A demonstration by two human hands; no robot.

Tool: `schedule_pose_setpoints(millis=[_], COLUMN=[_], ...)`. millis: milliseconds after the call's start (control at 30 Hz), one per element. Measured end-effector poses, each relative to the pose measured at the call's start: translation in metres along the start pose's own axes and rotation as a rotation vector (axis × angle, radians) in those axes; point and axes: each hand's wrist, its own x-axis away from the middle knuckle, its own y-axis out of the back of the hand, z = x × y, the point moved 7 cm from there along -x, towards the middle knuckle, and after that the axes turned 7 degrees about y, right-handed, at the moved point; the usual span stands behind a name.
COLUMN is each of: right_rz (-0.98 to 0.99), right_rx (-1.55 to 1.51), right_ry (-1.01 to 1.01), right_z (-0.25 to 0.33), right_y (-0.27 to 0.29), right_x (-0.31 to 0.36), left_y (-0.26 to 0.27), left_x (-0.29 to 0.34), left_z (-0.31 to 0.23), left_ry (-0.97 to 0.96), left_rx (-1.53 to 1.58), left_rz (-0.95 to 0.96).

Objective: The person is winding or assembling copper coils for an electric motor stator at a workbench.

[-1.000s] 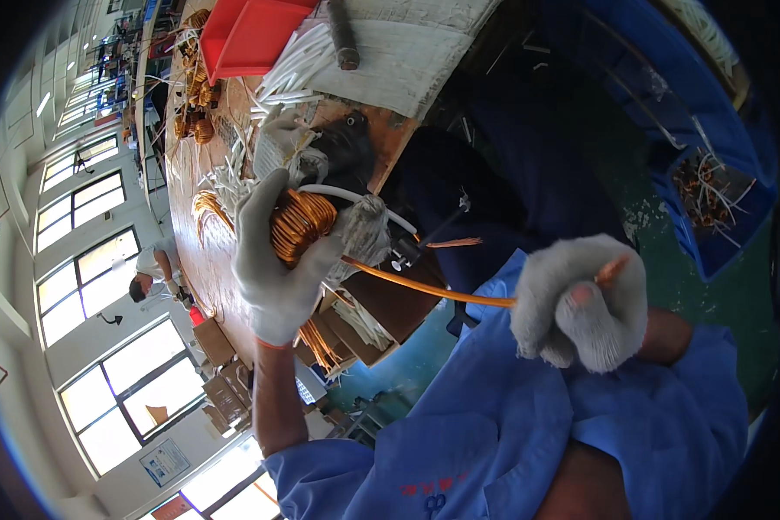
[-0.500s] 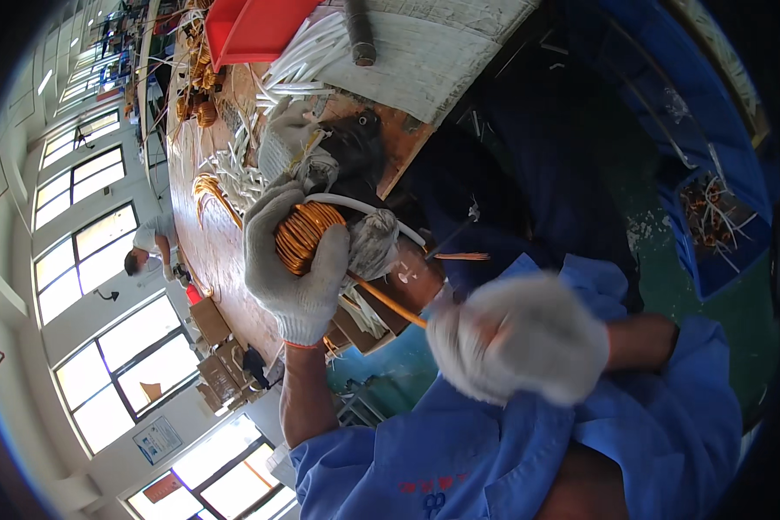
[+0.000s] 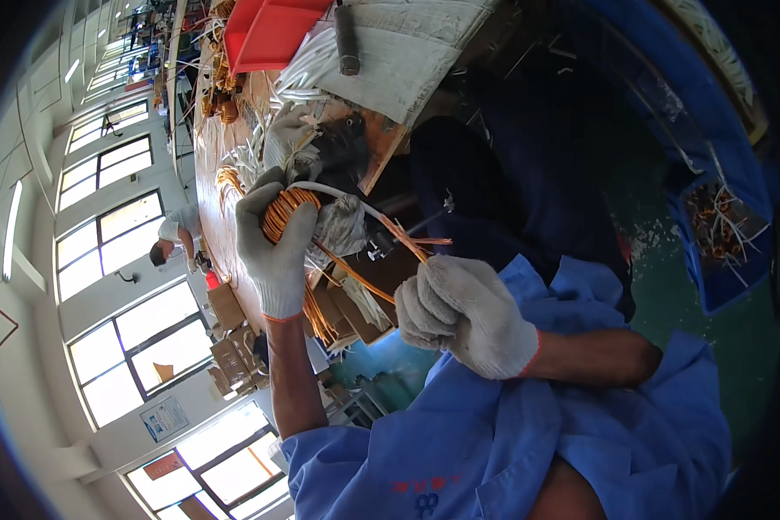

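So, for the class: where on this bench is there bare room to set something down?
The pale sheet looks bare right of the dark rod. White tubes crowd between that rod and the red bin; orange wires lie beyond the left hand.

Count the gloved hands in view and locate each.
2. The left hand grips the copper coil, left of centre; the right hand, right of it and lower, is closed on an orange wire. On the distant person, gloves are too small to tell.
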Motion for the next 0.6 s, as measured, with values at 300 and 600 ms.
schedule_pose_setpoints(millis=[300,600], right_rz=[0.053,0.078], right_rx=[-0.102,-0.088], right_ry=[-0.069,-0.084], right_z=[0.0,0.0], right_y=[-0.004,-0.018], right_x=[-0.012,-0.014], left_y=[0.0,-0.002], left_x=[-0.001,-0.002], left_z=[-0.004,-0.011], left_ry=[0.029,0.012], left_rx=[-0.051,-0.135], left_rz=[0.006,-0.003])
